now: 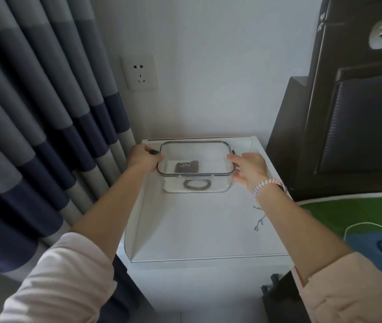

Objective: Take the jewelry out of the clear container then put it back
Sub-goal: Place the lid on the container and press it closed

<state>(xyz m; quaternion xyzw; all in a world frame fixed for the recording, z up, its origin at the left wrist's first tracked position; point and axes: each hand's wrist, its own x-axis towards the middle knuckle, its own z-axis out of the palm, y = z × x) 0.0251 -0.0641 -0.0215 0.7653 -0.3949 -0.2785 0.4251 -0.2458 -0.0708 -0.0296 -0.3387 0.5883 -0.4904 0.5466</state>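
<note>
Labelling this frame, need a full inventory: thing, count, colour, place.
container: 1, clear with dark-rimmed lid, back of table
dark item: 1, inside container
bracelet: 1, brown beads, inside container, front
necklace: 1, silver chain, on table, right
table: 1, white
socket: 1, white, wall
curtain: 1, grey and navy, left
left hand: on container's left side
right hand: on container's right side, coil band on wrist

Clear glossy plastic on smooth white.
The clear container (196, 170) is seen glossy; the tabletop (197, 224) matt; curtain (33, 113), upper left, woven cloth.
</note>
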